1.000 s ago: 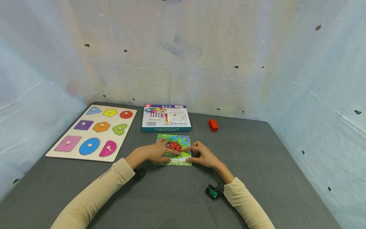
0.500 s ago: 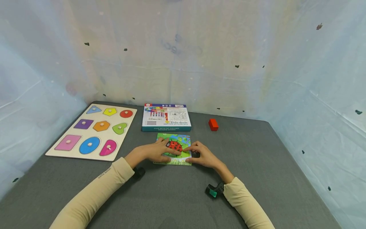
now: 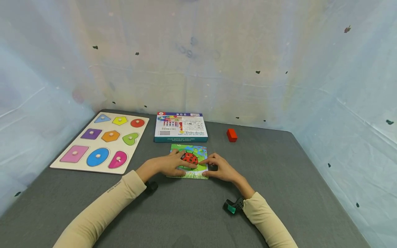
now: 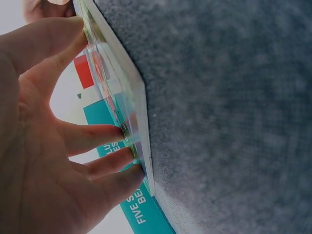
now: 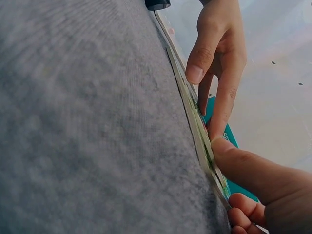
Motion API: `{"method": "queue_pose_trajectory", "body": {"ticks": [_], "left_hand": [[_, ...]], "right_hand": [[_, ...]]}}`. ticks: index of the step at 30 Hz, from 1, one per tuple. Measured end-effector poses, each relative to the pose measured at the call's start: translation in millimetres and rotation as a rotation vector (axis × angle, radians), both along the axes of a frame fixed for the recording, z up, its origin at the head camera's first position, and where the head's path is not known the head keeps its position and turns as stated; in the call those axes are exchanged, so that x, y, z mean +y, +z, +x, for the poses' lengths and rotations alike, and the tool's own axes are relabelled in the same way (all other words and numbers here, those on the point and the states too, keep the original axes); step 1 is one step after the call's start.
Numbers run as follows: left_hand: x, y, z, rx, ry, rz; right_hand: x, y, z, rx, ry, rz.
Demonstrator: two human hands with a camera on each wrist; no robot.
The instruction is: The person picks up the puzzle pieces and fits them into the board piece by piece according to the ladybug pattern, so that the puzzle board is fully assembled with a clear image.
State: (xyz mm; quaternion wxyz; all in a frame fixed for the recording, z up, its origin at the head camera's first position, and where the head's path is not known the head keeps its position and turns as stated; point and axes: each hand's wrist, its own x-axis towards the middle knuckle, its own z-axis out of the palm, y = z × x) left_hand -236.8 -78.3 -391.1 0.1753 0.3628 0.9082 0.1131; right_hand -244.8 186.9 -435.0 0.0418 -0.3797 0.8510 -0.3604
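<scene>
A small square ladybug jigsaw puzzle point(image 3: 190, 158) lies flat on the grey table in front of the person. From its left side the left hand point(image 3: 169, 164) reaches over it, fingers spread and fairly straight, tips on the picture. In the left wrist view those fingers point(image 4: 102, 134) touch the puzzle's face. The right hand point(image 3: 221, 168) is at the right edge, thumb and bent index finger around a piece at the lower right corner. The right wrist view has the right thumb point(image 5: 253, 168) on the puzzle's top, where layers look slightly raised; its index tip is hidden.
A white-and-teal bead box point(image 3: 181, 128) lies behind the puzzle. To the left is a wooden shape board point(image 3: 100, 141) with knobbed coloured pieces. A red block point(image 3: 232, 135) stands at the back right. Pale sheeting point(image 3: 217, 69) hangs behind the table.
</scene>
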Motion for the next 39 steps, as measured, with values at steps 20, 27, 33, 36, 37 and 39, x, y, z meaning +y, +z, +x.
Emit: {"method": "queue_pose_trajectory", "body": {"ticks": [20,27,33,36,37,39], "left_hand": [[-0.4,-0.5,-0.2,0.010,0.001,-0.012],[-2.0,0.0,-1.2,0.048,-0.030,0.012],[-4.2,-4.4,-3.1,0.058,-0.018,0.097],[-6.0,-6.9,-3.8,0.056,0.005,0.119],[-6.5,-7.3,-3.8,0.054,0.011,0.126],[-7.5,-7.6,-4.1,0.054,0.014,0.138]], "right_hand": [[-1.6,4.7,0.3,0.031,0.019,0.038],[-4.1,11.4,3.7,0.040,0.025,0.079],[-3.7,11.3,4.3,0.067,0.021,0.110],[-3.0,10.1,4.6,0.074,0.020,0.122],[-2.8,9.8,4.8,0.074,0.020,0.123],[-2.7,9.8,5.2,0.073,0.020,0.127]]}}
